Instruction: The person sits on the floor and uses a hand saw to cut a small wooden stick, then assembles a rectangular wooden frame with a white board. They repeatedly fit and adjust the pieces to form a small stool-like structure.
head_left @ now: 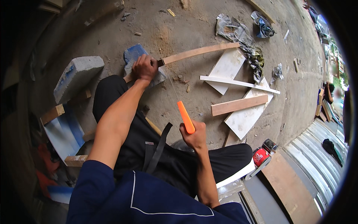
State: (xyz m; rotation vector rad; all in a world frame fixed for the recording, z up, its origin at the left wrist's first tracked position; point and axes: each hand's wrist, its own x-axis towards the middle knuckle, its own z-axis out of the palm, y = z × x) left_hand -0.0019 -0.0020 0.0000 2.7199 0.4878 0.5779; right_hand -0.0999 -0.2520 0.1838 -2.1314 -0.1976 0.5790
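The scattered things are borne by a dusty, grey-brown floor. At ten o'clock a grey block is set down, and towards eleven a blue-faced block. By twelve a small wood scrap is seen (loose reddish powder is spread nearby). Crumpled plastic sheeting is strewn around one o'clock; two white boards are laid between one and three.

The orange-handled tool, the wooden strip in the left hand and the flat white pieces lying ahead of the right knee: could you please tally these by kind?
Orange-handled tool: 1
Wooden strip: 1
Wide white boards: 2
Narrow white strip: 1
Total: 5
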